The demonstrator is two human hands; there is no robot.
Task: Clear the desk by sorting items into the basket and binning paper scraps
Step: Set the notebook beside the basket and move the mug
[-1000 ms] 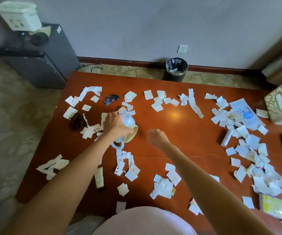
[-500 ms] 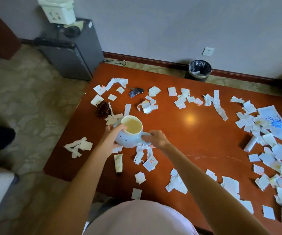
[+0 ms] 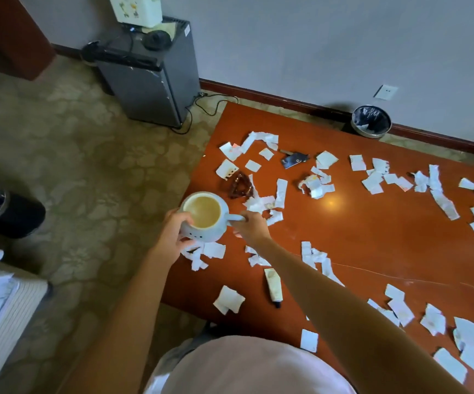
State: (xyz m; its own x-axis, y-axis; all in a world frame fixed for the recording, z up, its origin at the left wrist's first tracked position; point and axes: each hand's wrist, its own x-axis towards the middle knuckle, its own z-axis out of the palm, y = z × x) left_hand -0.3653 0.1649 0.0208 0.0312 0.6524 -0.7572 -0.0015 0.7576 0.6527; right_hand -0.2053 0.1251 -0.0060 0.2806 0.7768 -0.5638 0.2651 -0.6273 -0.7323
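We find no legible text, brand, number or sign in this view. The paper scraps (image 3: 324,159) scattered across the desk (image 3: 372,237) carry only faint coloured marks too blurred to read. The small dark card (image 3: 292,160) near the desk's far left corner shows a pale mark we cannot decipher.

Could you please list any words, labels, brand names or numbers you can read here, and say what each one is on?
No text can be read anywhere.
Small dark card-like object on the reddish-brown wooden desk: a pale mark, too blurred to read.
Cream tube with a dark cap: faint marking, illegible.
White box with coloured pictures on the grey cabinet: pictures only, no legible words.
Torn white paper scraps: print too small.
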